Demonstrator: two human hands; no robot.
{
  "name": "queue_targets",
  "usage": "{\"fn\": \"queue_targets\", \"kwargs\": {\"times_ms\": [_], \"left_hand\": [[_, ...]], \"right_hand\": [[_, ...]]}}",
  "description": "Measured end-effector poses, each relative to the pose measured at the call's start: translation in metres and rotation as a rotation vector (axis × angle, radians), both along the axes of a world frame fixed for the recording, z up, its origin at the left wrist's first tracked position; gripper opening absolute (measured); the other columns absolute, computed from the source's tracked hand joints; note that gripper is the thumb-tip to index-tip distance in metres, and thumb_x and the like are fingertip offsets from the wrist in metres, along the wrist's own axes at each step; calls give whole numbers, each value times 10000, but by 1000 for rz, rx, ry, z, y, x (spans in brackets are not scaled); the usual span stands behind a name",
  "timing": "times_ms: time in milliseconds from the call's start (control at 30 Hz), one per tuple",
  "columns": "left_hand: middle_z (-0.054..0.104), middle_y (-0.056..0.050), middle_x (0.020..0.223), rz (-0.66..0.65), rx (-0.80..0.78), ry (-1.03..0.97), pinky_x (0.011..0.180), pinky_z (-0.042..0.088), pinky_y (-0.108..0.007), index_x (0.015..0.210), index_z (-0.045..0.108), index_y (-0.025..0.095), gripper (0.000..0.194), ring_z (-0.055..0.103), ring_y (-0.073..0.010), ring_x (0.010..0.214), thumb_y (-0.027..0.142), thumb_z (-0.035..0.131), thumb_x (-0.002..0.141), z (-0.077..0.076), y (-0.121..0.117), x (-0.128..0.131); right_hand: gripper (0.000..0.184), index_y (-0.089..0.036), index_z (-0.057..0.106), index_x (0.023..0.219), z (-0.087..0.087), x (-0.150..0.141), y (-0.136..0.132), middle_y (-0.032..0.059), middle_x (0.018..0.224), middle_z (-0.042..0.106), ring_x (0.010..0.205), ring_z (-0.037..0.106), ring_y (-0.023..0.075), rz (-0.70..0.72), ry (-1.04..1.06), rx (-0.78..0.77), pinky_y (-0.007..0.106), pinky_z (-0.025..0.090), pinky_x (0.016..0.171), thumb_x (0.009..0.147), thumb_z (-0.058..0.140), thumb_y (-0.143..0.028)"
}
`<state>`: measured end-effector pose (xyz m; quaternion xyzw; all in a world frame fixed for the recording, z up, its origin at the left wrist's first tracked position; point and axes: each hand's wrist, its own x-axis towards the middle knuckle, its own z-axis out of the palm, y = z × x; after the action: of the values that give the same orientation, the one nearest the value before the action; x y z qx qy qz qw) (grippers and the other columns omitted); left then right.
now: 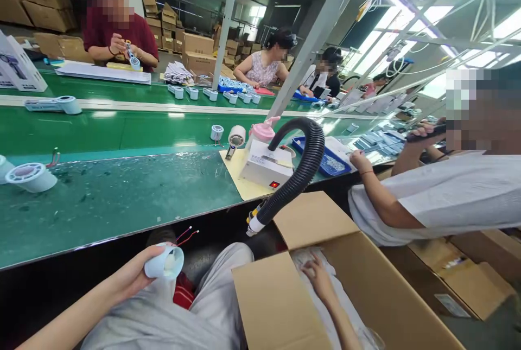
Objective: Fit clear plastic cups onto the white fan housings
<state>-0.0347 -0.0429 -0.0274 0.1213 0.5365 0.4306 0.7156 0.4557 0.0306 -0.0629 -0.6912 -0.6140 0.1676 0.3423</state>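
My left hand (138, 267) is closed around a light-blue fan housing (163, 263), a short hollow cylinder tilted with its open end toward me. Something whitish sits inside it, and thin red and dark wires with small white connectors stick out behind. My right hand (318, 277) reaches into an open cardboard box (277, 296) beside my leg. Its fingers are bent and apart, over a white plastic bag (331, 285) that lines the box. Whether the fingertips touch something small there, I cannot tell.
A white machine (266, 165) with a black flexible hose (313, 149) stands at the bench edge, its nozzle hanging near the box. White housings (32, 176) sit at left. A blue tray (325, 160) lies farther right. A co-worker (439, 198) sits close at right; others work across the green conveyor (163, 127).
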Motion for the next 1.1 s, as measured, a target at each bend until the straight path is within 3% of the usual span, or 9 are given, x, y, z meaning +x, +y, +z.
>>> {"fn": "queue_targets", "kwargs": {"times_ms": [67,167,300,367,433,567,700,900,1100], "left_hand": [[724,-70,688,-46,-75,0,462,471,-235,906,717,122,411,643,-178,552,464,838,715,1,0,0],[623,-4,578,-226,3,6,357,327,-175,923,659,148,516,535,-123,442,608,803,740,9,3,6],[574,24,665,-480,253,94,348,297,-163,923,607,179,578,468,-88,474,727,695,763,17,15,22],[575,22,702,-557,289,129,357,298,-173,935,622,180,551,458,-90,493,701,680,766,18,21,27],[583,24,714,-596,281,150,398,328,-182,948,656,181,478,468,-98,526,618,721,768,19,25,28],[662,-16,903,-709,533,453,736,513,-261,961,727,194,225,609,-169,821,369,752,822,32,20,19],[673,-75,1118,-712,848,852,962,519,-383,1097,751,215,211,641,-243,1063,285,696,906,37,12,9],[662,-69,1089,-640,939,756,936,567,-385,1169,787,248,582,660,-238,1023,473,964,662,16,19,-2],[720,-110,1269,-784,965,603,1066,519,-418,1304,741,269,633,673,-267,1173,402,940,719,15,31,-4]], "right_hand": [[635,-249,538,520,10,21,-10,171,788,738,780,726,392,-104,50,12,510,601,628,579,664,-868],[612,-225,648,697,29,12,-39,162,888,784,873,756,354,-119,185,43,452,632,725,744,626,-835],[535,-229,747,1239,47,-89,-72,166,1171,763,980,768,314,398,260,131,419,652,798,1010,506,-649],[464,-266,674,1406,53,-151,-75,155,1252,724,1056,742,305,657,0,214,413,650,851,1035,562,-522],[445,-291,640,1454,56,-200,-71,163,1339,678,1093,701,328,729,-258,303,463,645,878,1021,620,-391],[322,-240,756,1213,56,-243,-56,192,1402,621,1131,648,361,690,-460,258,498,642,854,909,722,-138],[117,-204,716,850,57,-251,-53,153,1255,648,1117,672,313,831,-153,38,433,640,868,853,796,-120],[254,-209,701,761,62,-257,-58,100,1064,650,897,694,207,672,381,-174,281,598,655,991,630,-290],[310,-208,653,620,67,-254,-55,71,893,675,779,678,193,545,515,-165,249,536,564,900,725,-321]]}}
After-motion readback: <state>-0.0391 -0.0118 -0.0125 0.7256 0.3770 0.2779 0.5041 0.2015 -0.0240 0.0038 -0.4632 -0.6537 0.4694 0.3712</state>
